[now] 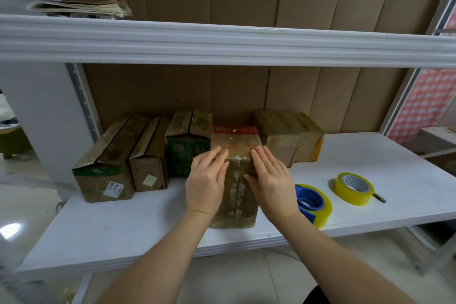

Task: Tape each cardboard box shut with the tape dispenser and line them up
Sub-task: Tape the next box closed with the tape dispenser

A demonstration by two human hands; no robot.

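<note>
A tall brown cardboard box (237, 190) with red print on top stands at the middle of the white shelf (123, 224). My left hand (206, 180) and my right hand (270, 180) lie flat with straight fingers on its front face, either side of the centre seam, fingertips at the top edge. A blue tape dispenser (312, 203) loaded with yellowish tape lies just right of my right wrist. Three boxes (108, 158) (151, 155) (188, 140) stand in a row to the left. Another box (288, 136) sits behind on the right.
A spare roll of yellow tape (354, 188) lies further right on the shelf, with a dark pen-like thing (378, 197) beside it. An upper shelf beam (222, 39) crosses overhead, bearing a stack of folded paper (81, 8). Cardboard sheets line the back.
</note>
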